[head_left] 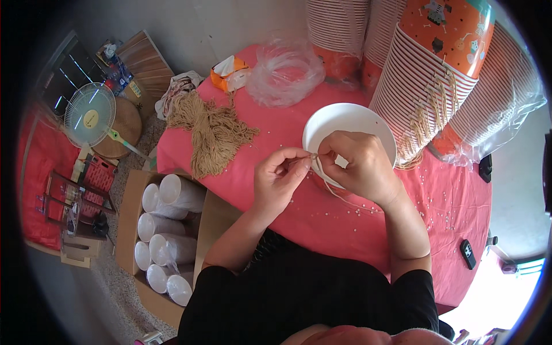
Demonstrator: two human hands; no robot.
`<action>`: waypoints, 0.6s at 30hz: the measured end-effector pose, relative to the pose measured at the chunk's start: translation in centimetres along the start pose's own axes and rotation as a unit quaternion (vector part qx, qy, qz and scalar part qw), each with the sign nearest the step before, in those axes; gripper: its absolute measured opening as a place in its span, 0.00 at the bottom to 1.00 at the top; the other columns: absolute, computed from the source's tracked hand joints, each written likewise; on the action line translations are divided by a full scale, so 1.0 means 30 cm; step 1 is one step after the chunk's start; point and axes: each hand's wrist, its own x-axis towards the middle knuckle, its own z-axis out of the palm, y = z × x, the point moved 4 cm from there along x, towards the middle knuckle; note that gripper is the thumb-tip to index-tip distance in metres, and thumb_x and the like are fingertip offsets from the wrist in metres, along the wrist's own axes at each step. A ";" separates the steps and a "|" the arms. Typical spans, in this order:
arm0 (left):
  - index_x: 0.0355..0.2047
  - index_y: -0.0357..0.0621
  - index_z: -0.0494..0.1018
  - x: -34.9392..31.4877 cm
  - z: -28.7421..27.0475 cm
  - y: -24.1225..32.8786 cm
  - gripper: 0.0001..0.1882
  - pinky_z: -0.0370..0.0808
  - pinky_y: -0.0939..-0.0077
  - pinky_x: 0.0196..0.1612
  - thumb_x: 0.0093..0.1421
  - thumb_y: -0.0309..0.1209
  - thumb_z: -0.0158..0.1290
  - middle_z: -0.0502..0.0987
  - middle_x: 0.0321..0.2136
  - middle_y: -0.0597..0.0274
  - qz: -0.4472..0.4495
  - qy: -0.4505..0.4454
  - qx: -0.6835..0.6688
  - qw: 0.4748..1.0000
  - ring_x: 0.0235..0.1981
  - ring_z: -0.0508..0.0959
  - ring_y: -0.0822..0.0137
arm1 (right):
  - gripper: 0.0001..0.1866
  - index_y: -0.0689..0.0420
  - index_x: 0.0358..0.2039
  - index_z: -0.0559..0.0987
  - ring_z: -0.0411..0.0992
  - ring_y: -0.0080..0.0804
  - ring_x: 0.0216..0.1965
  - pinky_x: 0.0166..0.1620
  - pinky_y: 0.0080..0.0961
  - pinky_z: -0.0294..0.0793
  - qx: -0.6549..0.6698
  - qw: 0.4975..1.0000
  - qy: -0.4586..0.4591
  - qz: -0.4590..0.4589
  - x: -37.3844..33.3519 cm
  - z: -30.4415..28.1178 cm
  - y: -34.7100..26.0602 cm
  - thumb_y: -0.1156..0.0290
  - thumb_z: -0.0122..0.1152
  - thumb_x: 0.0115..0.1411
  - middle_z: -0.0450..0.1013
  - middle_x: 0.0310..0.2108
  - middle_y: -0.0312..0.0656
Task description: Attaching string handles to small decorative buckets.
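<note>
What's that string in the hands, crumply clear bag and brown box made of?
The pale string looks like dull cotton or jute, curving softly. The crumpled clear bag seems plastic: shiny and see-through. The brown box is probably matte cardboard, with stiff flaps.

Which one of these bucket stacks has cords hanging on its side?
The large front stack, nearest the right hand. Beige cords hang along it; none show on the other stacks.

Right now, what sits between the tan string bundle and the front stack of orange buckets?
In the head view, the white bowl sits between the string bundle and that bucket stack; pink tablecloth shows between string and bowl.
</note>
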 end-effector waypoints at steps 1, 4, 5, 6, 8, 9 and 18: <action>0.43 0.32 0.76 0.001 -0.004 -0.002 0.08 0.75 0.85 0.38 0.64 0.21 0.57 0.80 0.33 0.64 0.013 0.004 0.017 1.000 0.35 0.78 0.78 | 0.06 0.61 0.27 0.78 0.78 0.35 0.25 0.29 0.29 0.75 0.001 1.000 -0.001 0.000 0.000 0.004 0.002 0.83 0.66 0.49 0.77 0.24 0.42; 0.42 0.33 0.77 0.009 -0.004 0.000 0.07 0.77 0.83 0.39 0.63 0.20 0.57 0.81 0.34 0.63 0.038 -0.009 0.044 0.998 0.36 0.79 0.78 | 0.05 0.58 0.26 0.77 0.77 0.43 0.24 0.28 0.37 0.75 0.023 1.000 0.011 -0.008 -0.002 0.008 0.008 0.78 0.64 0.49 0.76 0.22 0.43; 0.42 0.33 0.77 0.010 -0.002 0.001 0.07 0.77 0.83 0.39 0.63 0.20 0.57 0.81 0.34 0.63 0.038 -0.008 0.044 0.998 0.36 0.79 0.78 | 0.05 0.59 0.27 0.77 0.77 0.42 0.25 0.28 0.35 0.75 0.048 0.999 0.008 0.003 -0.002 0.008 0.010 0.78 0.64 0.49 0.76 0.23 0.43; 0.42 0.33 0.77 0.011 0.002 0.002 0.07 0.77 0.83 0.39 0.63 0.20 0.57 0.82 0.34 0.62 0.038 -0.007 0.038 0.999 0.36 0.79 0.78 | 0.05 0.59 0.27 0.78 0.78 0.41 0.25 0.29 0.34 0.76 0.074 0.997 0.005 0.014 -0.003 0.008 0.012 0.79 0.65 0.49 0.76 0.23 0.44; 0.41 0.33 0.78 0.013 0.004 0.004 0.07 0.77 0.82 0.38 0.63 0.20 0.57 0.82 0.34 0.62 0.037 -0.007 0.031 0.999 0.36 0.80 0.78 | 0.05 0.60 0.28 0.78 0.78 0.40 0.26 0.29 0.33 0.76 0.078 0.997 0.001 0.018 -0.002 0.005 0.012 0.79 0.65 0.48 0.77 0.24 0.44; 0.41 0.33 0.78 0.014 0.004 0.005 0.07 0.77 0.83 0.38 0.63 0.20 0.57 0.82 0.34 0.61 0.035 -0.013 0.041 0.998 0.36 0.80 0.77 | 0.06 0.60 0.28 0.78 0.79 0.39 0.26 0.30 0.32 0.77 0.082 0.996 -0.002 0.023 -0.001 0.003 0.015 0.80 0.65 0.48 0.77 0.24 0.44; 0.40 0.33 0.78 0.021 -0.017 -0.031 0.06 0.77 0.83 0.38 0.63 0.22 0.58 0.83 0.33 0.59 -0.009 -0.003 0.030 1.000 0.33 0.81 0.75 | 0.05 0.61 0.27 0.77 0.77 0.33 0.26 0.30 0.28 0.76 0.154 0.986 -0.045 0.037 0.002 -0.008 0.025 0.83 0.62 0.48 0.75 0.23 0.43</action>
